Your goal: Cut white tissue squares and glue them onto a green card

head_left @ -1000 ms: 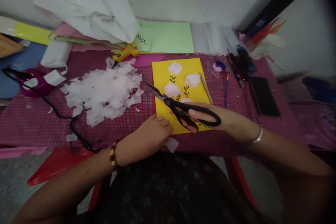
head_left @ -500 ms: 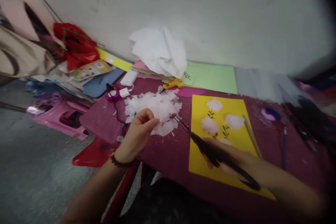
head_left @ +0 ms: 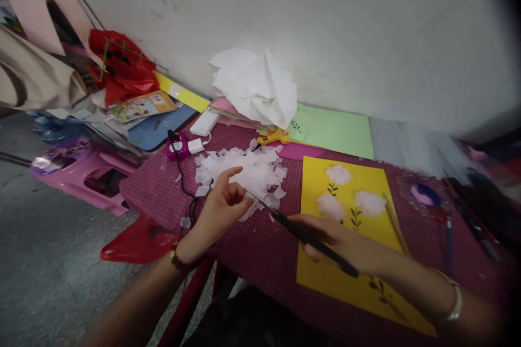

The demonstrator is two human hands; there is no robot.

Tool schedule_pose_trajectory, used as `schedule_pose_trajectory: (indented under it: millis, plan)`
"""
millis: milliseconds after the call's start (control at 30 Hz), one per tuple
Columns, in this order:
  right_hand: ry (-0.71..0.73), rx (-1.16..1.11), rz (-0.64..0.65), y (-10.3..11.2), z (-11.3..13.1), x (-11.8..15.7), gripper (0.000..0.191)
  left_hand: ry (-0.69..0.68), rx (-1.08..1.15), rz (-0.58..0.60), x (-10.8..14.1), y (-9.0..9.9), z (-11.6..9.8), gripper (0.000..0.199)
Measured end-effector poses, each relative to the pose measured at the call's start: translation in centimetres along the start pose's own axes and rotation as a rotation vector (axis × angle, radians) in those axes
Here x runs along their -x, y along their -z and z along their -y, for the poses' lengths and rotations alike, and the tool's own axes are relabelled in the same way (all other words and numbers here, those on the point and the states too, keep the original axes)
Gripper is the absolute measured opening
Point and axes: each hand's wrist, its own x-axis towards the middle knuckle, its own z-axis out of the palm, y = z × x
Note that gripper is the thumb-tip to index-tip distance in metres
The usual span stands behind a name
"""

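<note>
My left hand (head_left: pixel 220 207) is over the front of a heap of small white paper scraps (head_left: pixel 260 169). Its index finger and thumb are apart, and I see nothing between them. Black-handled scissors (head_left: pixel 299 229) are gripped in my right hand (head_left: pixel 345 244), their blades pointing left, with the tips close by my left fingertips. Beneath my right hand lies a yellow sheet (head_left: pixel 317 274) bearing fluffy white flowers (head_left: pixel 370 203) and dark leaf sprigs. Part of the sheet is hidden by the hand and forearm.
Crumpled white paper (head_left: pixel 256 87) leans on the wall behind a yellow glue gun (head_left: pixel 274 136). A purple plug adapter (head_left: pixel 177 147) with a black cord sits left. A green sheet (head_left: pixel 337 130) lies at the back, a brush (head_left: pixel 449 244) at right. A pink stool (head_left: pixel 77 173) stands beside the table.
My left thumb and index finger, pinched together over the scraps before, have come apart. The scissors have moved left, their tips now near my left fingers, and their blades look closer together. The view has shifted slightly.
</note>
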Motion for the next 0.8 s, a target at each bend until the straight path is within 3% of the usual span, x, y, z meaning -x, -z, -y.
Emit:
schedule_pose_trajectory:
  millis: [300, 400, 500, 567, 800]
  plan:
    - [-0.148, -0.262, 0.108, 0.0, -1.2, -1.2, 0.06, 0.058, 0.062, 0.034, -0.9, 0.3, 0.2, 0.071]
    - [-0.143, -0.266, 0.1, 0.1, -1.5, -1.3, 0.059, 0.226, 0.199, 0.046, -0.5, 1.2, 0.4, 0.065]
    - [-0.153, -0.252, 0.089, 0.2, -1.4, -1.2, 0.061, 0.496, 0.313, 0.052, 0.2, 2.1, 0.8, 0.035]
    - [-0.164, -0.24, 0.089, 0.3, -1.2, -1.2, 0.062, 0.59, 0.325, 0.044, 0.5, 2.5, 0.9, 0.025]
    - [-0.131, -0.128, 0.09, 0.9, -0.7, -0.6, 0.079, 0.454, 0.348, -0.11, 0.1, 2.3, 0.2, 0.029]
